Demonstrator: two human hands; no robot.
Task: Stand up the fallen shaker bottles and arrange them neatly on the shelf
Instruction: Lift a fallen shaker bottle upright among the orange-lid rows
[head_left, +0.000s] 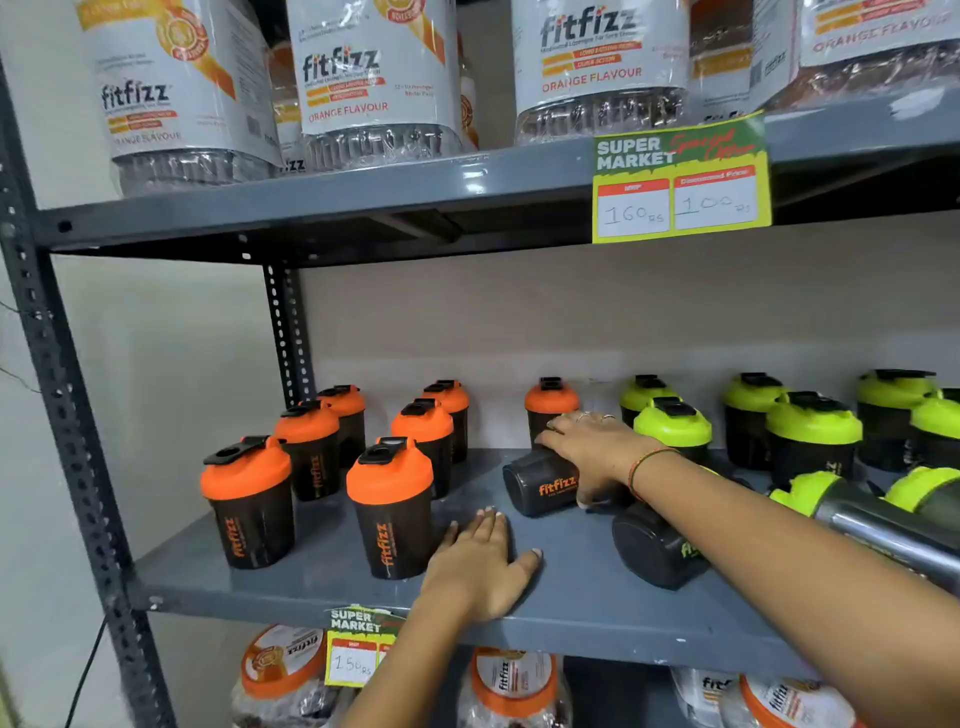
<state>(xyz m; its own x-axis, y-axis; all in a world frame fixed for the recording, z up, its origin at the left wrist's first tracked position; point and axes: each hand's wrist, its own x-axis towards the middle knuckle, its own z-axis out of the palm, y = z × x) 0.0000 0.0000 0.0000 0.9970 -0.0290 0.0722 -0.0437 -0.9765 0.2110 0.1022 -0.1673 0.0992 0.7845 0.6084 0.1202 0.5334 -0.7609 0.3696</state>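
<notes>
On the grey middle shelf (322, 582), several orange-lidded black shaker bottles (389, 509) stand upright at the left. Several green-lidded ones (813, 436) stand upright at the right. A black shaker (540, 486) lies on its side in the middle, base toward me, and my right hand (592, 447) grips it from above. A second fallen shaker (657, 545) lies just right of it, partly under my forearm. More green-lidded shakers (810, 491) lie tipped at the far right. My left hand (480, 564) rests flat on the shelf, fingers spread, beside the front orange shaker.
The upper shelf carries large Fitfizz jars (374, 88) and a yellow price tag (680, 182). The lower shelf holds orange-lidded jars (511, 686) behind another tag (358, 649). A perforated upright post (62, 415) bounds the left side. A shiny metal bar (883, 525) crosses at the right.
</notes>
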